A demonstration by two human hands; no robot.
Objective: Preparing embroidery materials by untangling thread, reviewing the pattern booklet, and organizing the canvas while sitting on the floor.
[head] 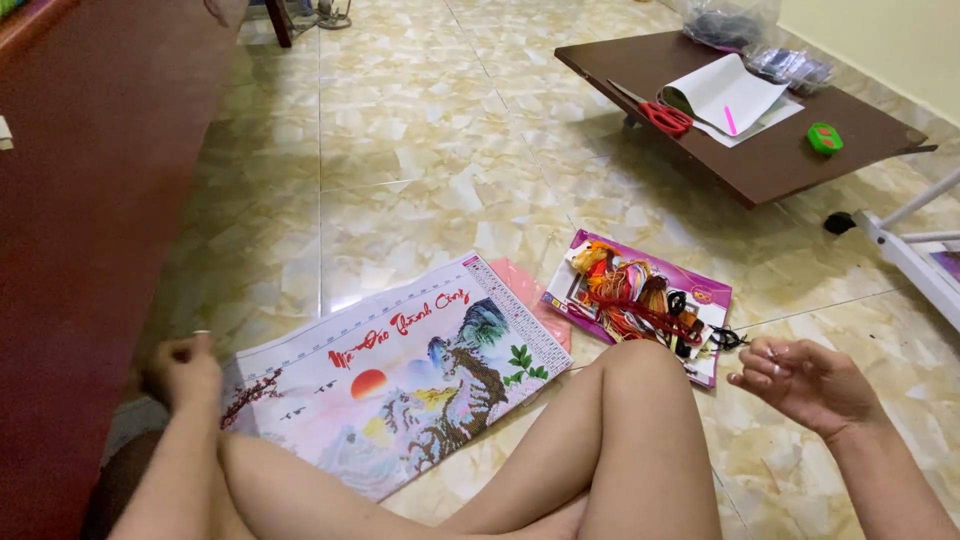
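From my view, the lower edge of the embroidery picture (400,390) is hidden behind the knee (640,400). At one o'clock, the plastic bags (730,20) are cut by the top edge. The left hand (185,375) is blurred; what its fingers (200,340) pinch, I cannot tell.

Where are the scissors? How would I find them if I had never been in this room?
Look at the low brown table at the top right, beyond the tiled floor. The scissors lie on it, just left of the curled white paper. They are the only thing there with bright red handles; the small round thing nearby is green.
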